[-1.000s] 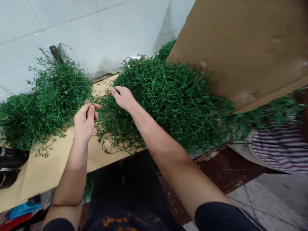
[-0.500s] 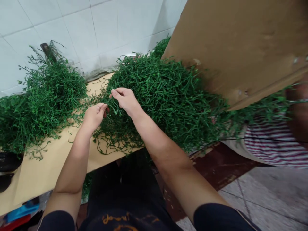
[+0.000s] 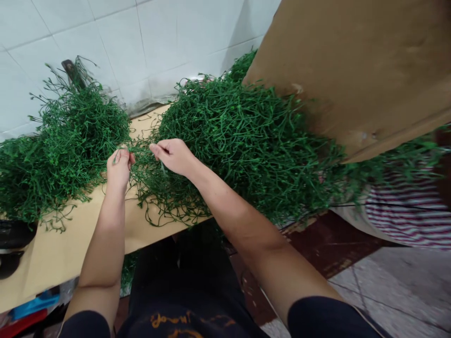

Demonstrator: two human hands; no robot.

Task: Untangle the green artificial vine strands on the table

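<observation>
Thin, wiry green plastic stems lie in 2 tangled heaps on a smooth tan table (image 3: 70, 244). The left hand (image 3: 119, 165) is pinched shut on a green strand (image 3: 136, 150), which runs right toward the right hand (image 3: 174, 155); that hand's fingers are curled at the near-left edge of the big heap (image 3: 246, 141), probably gripping the same strand, though the tangle hides the contact. The smaller heap (image 3: 63, 145) sits at far left, against the glossy white tiled wall (image 3: 141, 42). A flat brown cardboard sheet (image 3: 352, 70) leans over the big heap's right side.
</observation>
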